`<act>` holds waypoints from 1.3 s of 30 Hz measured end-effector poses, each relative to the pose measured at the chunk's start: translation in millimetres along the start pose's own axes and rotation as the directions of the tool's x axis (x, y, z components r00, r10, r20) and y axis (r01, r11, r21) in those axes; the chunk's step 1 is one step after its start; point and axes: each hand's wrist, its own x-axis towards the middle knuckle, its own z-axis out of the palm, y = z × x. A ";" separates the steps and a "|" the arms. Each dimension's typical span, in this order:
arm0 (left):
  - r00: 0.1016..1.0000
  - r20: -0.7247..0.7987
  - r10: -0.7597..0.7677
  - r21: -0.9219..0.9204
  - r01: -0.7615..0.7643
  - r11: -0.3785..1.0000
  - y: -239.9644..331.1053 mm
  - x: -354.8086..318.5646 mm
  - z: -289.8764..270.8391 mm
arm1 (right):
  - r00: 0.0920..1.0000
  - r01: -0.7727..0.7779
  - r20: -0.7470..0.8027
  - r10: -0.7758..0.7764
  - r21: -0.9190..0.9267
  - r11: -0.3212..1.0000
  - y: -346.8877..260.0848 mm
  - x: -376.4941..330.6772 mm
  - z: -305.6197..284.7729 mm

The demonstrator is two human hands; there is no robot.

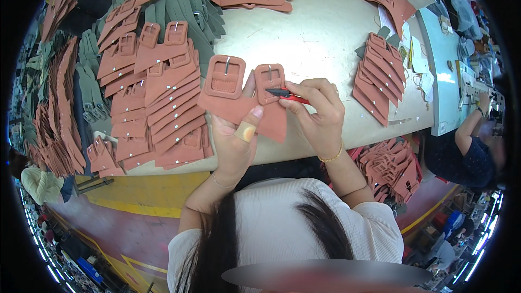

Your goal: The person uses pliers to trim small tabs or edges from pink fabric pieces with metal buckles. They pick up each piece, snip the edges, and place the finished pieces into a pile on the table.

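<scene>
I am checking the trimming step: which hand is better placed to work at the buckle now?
Probably the right hand: it holds the red snips with their tip at the buckle, while the left hand holds the terracotta straps.

Both your forearms rise from the lower edge and bend in toward each other at mid-frame. Your left hand (234, 140) stands upright, palm turned toward you, fingers hidden behind what it grips and the thumb pressed across the front; a tan bandage wraps that thumb. A thin band sits at the left wrist. Your right hand (319, 114) is just beside it, fingers curled leftward in a pinch, with a gold bracelet round its wrist.
</scene>
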 end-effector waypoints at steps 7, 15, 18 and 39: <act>0.996 0.032 -0.079 -0.241 0.085 0.967 8.9 2.7 2.8 | 0.981 -0.191 0.057 0.183 0.364 0.912 -4.7 5.4 -8.0; 0.999 0.036 -0.022 -0.178 0.028 0.984 3.9 4.1 5.8 | 0.985 -0.094 0.168 0.025 0.419 0.903 -7.9 1.3 2.1; 0.998 0.005 -0.055 -0.214 0.055 0.975 7.6 4.5 -1.0 | 0.998 -0.063 0.044 0.046 0.630 0.774 0.6 5.6 -14.4; 0.965 0.178 -0.191 0.486 0.082 0.870 25.0 11.7 -19.7 | 0.906 -0.239 0.412 0.094 0.316 0.918 12.6 23.6 -23.6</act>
